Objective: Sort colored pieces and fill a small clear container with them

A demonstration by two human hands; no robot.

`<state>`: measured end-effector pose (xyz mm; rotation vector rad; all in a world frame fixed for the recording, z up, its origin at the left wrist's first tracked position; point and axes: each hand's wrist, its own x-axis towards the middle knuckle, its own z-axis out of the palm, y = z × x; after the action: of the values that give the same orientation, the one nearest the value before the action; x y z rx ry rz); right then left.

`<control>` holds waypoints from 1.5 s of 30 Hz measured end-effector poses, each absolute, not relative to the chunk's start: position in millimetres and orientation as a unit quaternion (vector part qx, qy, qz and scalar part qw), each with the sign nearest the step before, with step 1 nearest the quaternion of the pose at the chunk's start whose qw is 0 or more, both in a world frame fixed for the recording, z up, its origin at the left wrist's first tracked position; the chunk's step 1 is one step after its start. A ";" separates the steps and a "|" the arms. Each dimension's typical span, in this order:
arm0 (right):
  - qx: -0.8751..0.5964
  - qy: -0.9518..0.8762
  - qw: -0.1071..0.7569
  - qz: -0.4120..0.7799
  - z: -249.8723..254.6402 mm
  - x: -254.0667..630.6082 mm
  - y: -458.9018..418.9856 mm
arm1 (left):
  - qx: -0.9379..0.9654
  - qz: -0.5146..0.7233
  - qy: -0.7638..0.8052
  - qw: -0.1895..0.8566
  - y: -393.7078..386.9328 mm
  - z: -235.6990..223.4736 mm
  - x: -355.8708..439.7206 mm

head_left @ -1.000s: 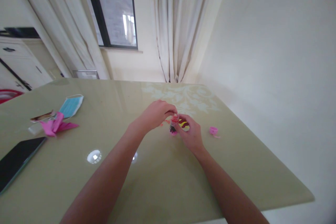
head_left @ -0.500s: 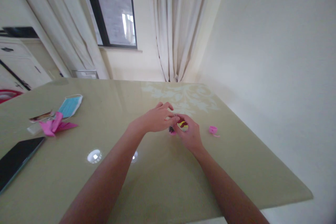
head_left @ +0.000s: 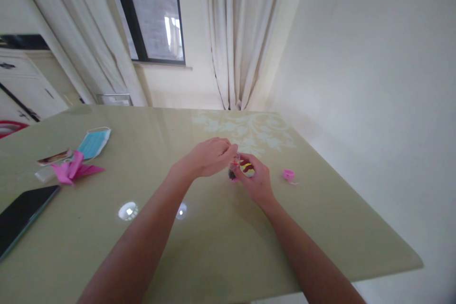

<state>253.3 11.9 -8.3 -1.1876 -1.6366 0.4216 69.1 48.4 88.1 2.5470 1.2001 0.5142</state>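
Note:
My right hand point(head_left: 258, 178) is closed around a small clear bottle point(head_left: 233, 169) with something dark in its lower part and a reddish bit higher up. Above the bottle's top, my left hand point(head_left: 212, 156) has its thumb and fingers pressed together, touching or nearly touching the rim. What those fingertips pinch is hidden. Something yellow point(head_left: 247, 167) shows through the gap in my right hand. A sliver of pink peeks out at the bottle's foot, too small to name. To the right on the table lies a small pink curled piece with a loose tail point(head_left: 289, 175).
At the left of the glossy table point(head_left: 221, 256) lie a pink folded-paper bird point(head_left: 73, 168), a blue face mask point(head_left: 94, 142), a printed packet point(head_left: 53, 157) and a dark phone point(head_left: 26, 213). A wall point(head_left: 374, 80) borders the right side; curtains point(head_left: 242, 33) hang behind.
My left fingers have drawn together and shifted slightly at the bottle's top, so more of the bottle shows. My right hand keeps its hold in about the same place.

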 end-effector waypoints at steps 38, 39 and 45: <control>-0.516 -0.592 0.557 0.271 -8.7 267.4 24.1 | 0.835 0.079 0.524 0.147 101.1 14.2 39.6; -0.516 -0.593 0.556 0.271 -7.8 266.5 23.4 | 0.834 0.091 0.524 0.145 99.8 21.5 39.1; -0.517 -0.601 0.545 0.274 -6.8 261.4 20.2 | 0.827 0.309 0.414 0.222 77.8 77.5 49.0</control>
<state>261.4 20.2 -6.8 -1.2258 -1.4252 0.6498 49.0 77.8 77.5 2.2853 1.1433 0.8527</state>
